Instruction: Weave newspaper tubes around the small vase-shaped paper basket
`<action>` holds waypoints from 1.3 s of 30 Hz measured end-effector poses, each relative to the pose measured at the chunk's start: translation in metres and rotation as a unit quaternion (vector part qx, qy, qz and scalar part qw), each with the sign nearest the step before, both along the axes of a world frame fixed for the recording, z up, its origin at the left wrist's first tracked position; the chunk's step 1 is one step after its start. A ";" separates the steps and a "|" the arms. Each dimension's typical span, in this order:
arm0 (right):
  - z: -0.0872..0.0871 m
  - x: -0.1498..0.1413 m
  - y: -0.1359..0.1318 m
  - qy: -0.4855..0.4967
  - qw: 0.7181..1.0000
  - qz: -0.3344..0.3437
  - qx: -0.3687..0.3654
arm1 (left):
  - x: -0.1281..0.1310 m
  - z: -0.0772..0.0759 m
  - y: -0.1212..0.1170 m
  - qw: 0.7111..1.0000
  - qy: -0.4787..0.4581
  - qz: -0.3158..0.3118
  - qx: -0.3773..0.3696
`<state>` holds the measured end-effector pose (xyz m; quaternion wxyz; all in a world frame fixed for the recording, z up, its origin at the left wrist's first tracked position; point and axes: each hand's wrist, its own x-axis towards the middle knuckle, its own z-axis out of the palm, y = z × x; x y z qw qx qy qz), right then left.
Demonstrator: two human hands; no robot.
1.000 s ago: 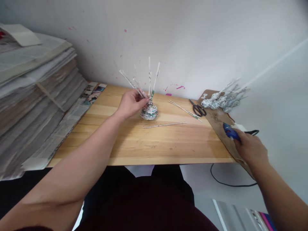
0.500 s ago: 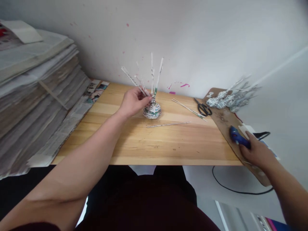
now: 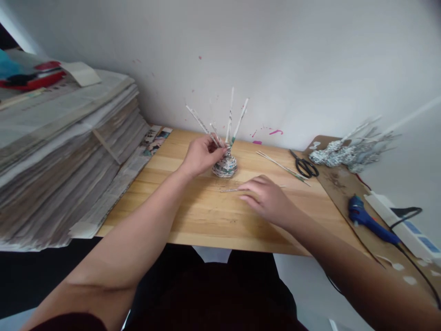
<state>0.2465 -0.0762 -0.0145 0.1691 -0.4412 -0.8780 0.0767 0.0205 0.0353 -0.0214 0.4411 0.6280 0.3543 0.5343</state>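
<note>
My left hand [image 3: 206, 154] is closed around the neck of a small woven paper vase [image 3: 224, 168], made of rolled newspaper strips. Several thin paper sticks [image 3: 237, 122] fan upward from its top, against the wall. Just to the right, my right hand [image 3: 267, 197] hovers over or touches a single rolled paper stick [image 3: 229, 190] lying on the table. Its fingers are apart and bent, with the stick passing beneath them. Whether they touch the stick I cannot tell.
More paper sticks [image 3: 279, 165] and black scissors [image 3: 303, 166] lie toward the back right. A blue glue gun [image 3: 370, 220] rests on cardboard [image 3: 339, 193] beside a white power strip [image 3: 403, 225]. Woven paper pieces [image 3: 339, 154] stand behind. A tall newspaper stack [image 3: 72, 161] fills the left.
My right hand has let go of the glue gun, leaving it on the cardboard, and has moved left to the loose paper stick. My left hand keeps its hold on the vase.
</note>
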 end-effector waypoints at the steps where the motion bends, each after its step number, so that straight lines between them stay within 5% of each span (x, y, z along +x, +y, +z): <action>1: -0.005 -0.012 0.008 0.006 1.000 -0.007 -0.002 | -0.001 0.000 0.000 1.000 -0.005 -0.004 -0.002; 7: -0.017 -0.025 0.026 0.031 0.999 0.000 -0.033 | -0.004 0.002 0.002 0.999 -0.016 -0.025 -0.018; 14: 0.023 -0.018 0.043 0.193 0.976 -0.096 0.016 | -0.002 0.000 -0.001 1.000 0.011 -0.010 -0.012; 19: 0.042 -0.027 0.061 0.170 0.978 -0.086 0.082 | -0.001 0.000 -0.003 1.000 0.022 -0.012 -0.015; 27: 0.035 -0.027 0.065 0.189 0.971 -0.067 0.132 | 0.000 0.005 -0.008 0.999 0.047 -0.011 0.009; 39: 0.030 -0.027 0.064 0.199 0.970 -0.088 0.109 | 0.000 0.004 -0.012 0.996 0.084 -0.007 0.026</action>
